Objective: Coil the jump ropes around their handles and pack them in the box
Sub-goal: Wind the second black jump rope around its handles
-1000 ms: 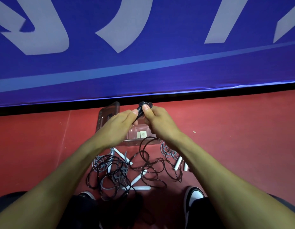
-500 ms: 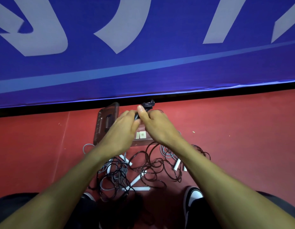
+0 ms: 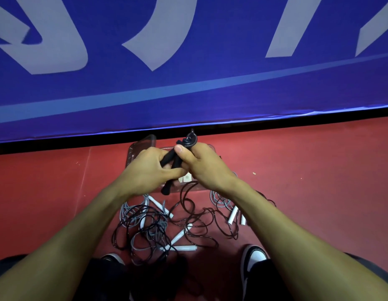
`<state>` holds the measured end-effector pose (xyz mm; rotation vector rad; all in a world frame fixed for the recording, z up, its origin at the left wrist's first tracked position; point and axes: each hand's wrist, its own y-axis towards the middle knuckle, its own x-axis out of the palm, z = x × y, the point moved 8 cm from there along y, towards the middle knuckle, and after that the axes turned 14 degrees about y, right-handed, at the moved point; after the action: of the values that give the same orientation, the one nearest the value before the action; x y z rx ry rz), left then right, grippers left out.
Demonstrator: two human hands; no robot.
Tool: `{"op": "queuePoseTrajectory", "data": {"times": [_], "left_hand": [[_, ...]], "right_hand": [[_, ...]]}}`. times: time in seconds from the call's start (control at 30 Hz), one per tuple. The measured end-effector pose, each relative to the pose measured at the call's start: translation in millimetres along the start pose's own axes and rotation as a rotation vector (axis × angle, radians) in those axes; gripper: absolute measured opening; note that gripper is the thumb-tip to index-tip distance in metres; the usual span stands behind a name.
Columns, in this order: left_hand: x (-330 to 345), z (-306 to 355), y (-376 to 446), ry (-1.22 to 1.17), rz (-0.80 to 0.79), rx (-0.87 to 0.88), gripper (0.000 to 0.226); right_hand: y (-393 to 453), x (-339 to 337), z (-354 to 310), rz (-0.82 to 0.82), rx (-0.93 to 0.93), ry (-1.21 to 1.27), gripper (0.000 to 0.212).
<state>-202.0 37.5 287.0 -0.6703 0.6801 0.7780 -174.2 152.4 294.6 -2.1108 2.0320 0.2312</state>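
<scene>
On the left, the left hand (image 3: 150,170) curls round the lower half of the 2 black handles (image 3: 170,165), thumb lying across them from below. The handles are held side by side, their long axis running from low and near the person up and away toward the blue banner (image 3: 188,72); one bare end pokes out beneath the left hand, just above the floor.

Moving right, the right hand (image 3: 201,166) pinches the upper end of the same pair, thumb tip pressed on top where a knot of black cord (image 3: 189,140) bunches at the tips. Both hands are closed on the handles and touching each other.

From under the right hand the loose black rope (image 3: 188,205) falls toward the person and joins the tangle on the red floor (image 3: 319,170), mixed with grey ropes and white handles (image 3: 231,217). So the slack lies below and nearer than the grip, while the winding point is at the far, upper end.

The clear box (image 3: 143,144) sits just behind the hands, mostly hidden. Judging by this, coiling has barely begun and the right hand is better placed to draw cord.
</scene>
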Motion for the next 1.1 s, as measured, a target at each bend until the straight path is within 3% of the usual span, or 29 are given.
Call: {"op": "queuePoseTrajectory", "data": {"times": [0.13, 0.23, 0.37, 0.5, 0.67, 0.83, 0.97, 1.1], "left_hand": [[2, 7, -3, -0.236, -0.042, 0.057, 0.007], [2, 11, -1, -0.213, 0.008, 0.118, 0.023], [-4, 17, -2, 0.125, 0.246, 0.112, 0.026], [-1, 10, -4, 0.108, 0.318, 0.061, 0.055], [6, 5, 3, -0.05, 0.28, 0.094, 0.037], [9, 5, 8, -0.509, 0.209, 0.078, 0.041], [7, 8, 7, -0.429, 0.182, 0.095, 0.045], [7, 0, 7, -0.328, 0.161, 0.053, 0.03]], "right_hand": [[1, -5, -2, 0.042, -0.014, -0.092, 0.048], [0, -12, -1, 0.129, 0.01, -0.164, 0.061], [-1, -24, -1, 0.184, 0.057, -0.194, 0.067], [2, -28, 4, 0.182, 0.121, -0.108, 0.066], [-1, -11, 4, 0.117, 0.075, -0.126, 0.067], [2, -5, 5, 0.043, 0.049, 0.017, 0.047], [3, -13, 10, 0.046, 0.112, -0.018, 0.039], [2, -20, 8, 0.041, 0.179, -0.054, 0.046]]}}
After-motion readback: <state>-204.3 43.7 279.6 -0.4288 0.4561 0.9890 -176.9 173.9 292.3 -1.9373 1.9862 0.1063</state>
